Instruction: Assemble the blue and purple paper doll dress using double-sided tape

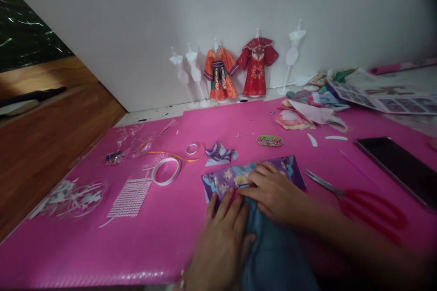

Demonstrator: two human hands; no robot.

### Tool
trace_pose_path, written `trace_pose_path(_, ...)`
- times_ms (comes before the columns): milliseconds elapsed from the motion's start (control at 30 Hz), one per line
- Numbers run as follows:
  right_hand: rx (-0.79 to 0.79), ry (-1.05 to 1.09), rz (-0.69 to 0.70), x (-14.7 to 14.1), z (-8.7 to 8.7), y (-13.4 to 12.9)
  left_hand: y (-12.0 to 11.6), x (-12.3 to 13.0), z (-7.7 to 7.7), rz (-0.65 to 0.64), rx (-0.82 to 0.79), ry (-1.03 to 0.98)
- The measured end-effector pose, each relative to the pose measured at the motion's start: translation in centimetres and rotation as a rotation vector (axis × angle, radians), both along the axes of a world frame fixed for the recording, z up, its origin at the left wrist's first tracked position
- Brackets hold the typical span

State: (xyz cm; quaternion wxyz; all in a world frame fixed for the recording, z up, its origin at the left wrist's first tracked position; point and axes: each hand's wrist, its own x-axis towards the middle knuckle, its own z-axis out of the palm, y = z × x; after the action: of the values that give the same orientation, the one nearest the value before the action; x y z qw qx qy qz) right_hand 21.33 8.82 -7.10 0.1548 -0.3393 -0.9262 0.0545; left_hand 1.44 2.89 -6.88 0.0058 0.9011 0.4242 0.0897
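A small purple flowered doll garment (220, 179) with pale-blue and yellow parts lies flat on the pink mat, a long teal cloth (273, 245) running from it toward me. My left hand (225, 220) rests on its lower left, fingers stretched out and flat. My right hand (273, 186) has its fingers bent and pressed together on the garment's middle; the cloth under them is partly hidden. Both hands' fingertips nearly meet. Just beyond the garment lies a crumpled purple-and-white cloth scrap (220, 153). Red-handled scissors (344, 193) lie to the right, blades slightly apart.
On the pink mat (164, 250) lie a white tape roll (166, 171), a gem sheet (129, 198), a bag of white pieces (75, 198), a patterned oval clip (270, 140) and a phone (399, 166). Fabric pieces (303, 113) and small dress forms (218, 72) stand behind.
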Motion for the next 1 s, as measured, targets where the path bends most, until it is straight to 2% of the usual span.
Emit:
trace_pose_path(333, -0.019, -0.004, -0.023, 0.0, -0.4, 0.1, -0.1, -0.3, -0.3, -0.008, 0.018, 0.015)
trace_pose_path(533, -0.003, -0.030, 0.000, 0.0, -0.7, 0.3, -0.8, -1.4, -0.5, -0.072, 0.107, 0.109)
trace_pose_path(800, 0.046, -0.047, -0.011, 0.0, -0.9, 0.2, -0.9, -1.7, 0.3, -0.192, 0.022, 0.114)
trace_pose_path(1000, 0.040, -0.051, -0.017, 0.1, -0.9, 0.1, -1.0, -2.2, 0.2, -0.217, 0.062, 0.091)
